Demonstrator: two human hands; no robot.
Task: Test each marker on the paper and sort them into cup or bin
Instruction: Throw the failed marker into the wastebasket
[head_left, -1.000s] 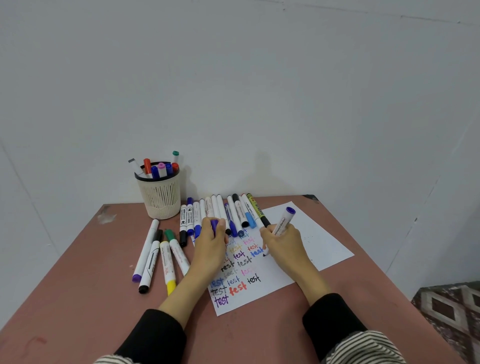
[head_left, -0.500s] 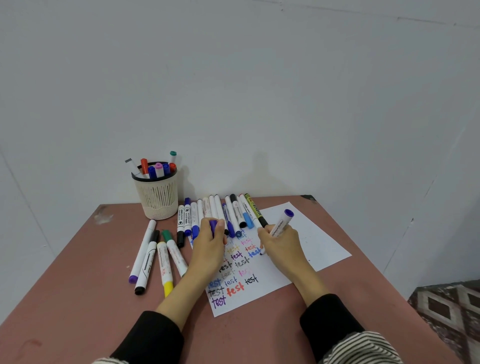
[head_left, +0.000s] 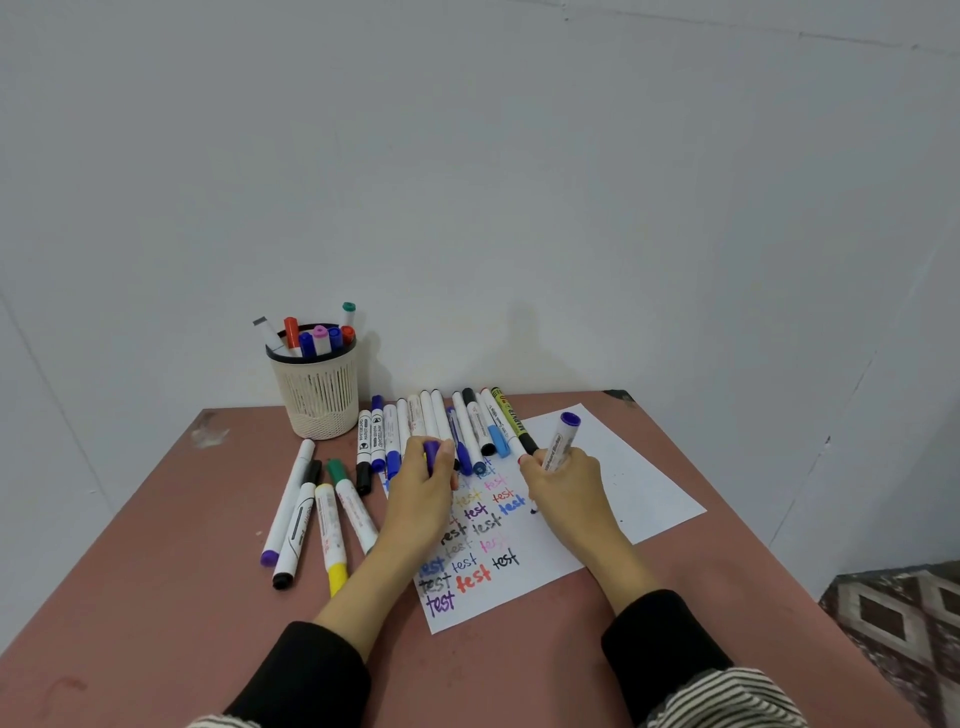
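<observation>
Two hands were over the paper (head_left: 613, 467) when I looked in: my right hand (head_left: 563, 480) had its fingers curled round a white marker (head_left: 560, 446) with a purple end cap, tip down near the sheet's middle, and my left hand (head_left: 422, 488) pinched a purple cap (head_left: 431, 451) above the rows of "test" words. The paper lay at an angle on the table (head_left: 156, 597), its far corner close to the table's back edge and its right corner near the right edge, with blank sheet to the right of my right hand. A row of markers (head_left: 441, 421) lay just beyond the fingers, overlapping the paper's far edge. Four markers (head_left: 311, 519) lay loose to the left, well apart from the sheet, with bare table nearer me. The mesh cup (head_left: 316, 395) stood at the back by the wall, holding several markers.
</observation>
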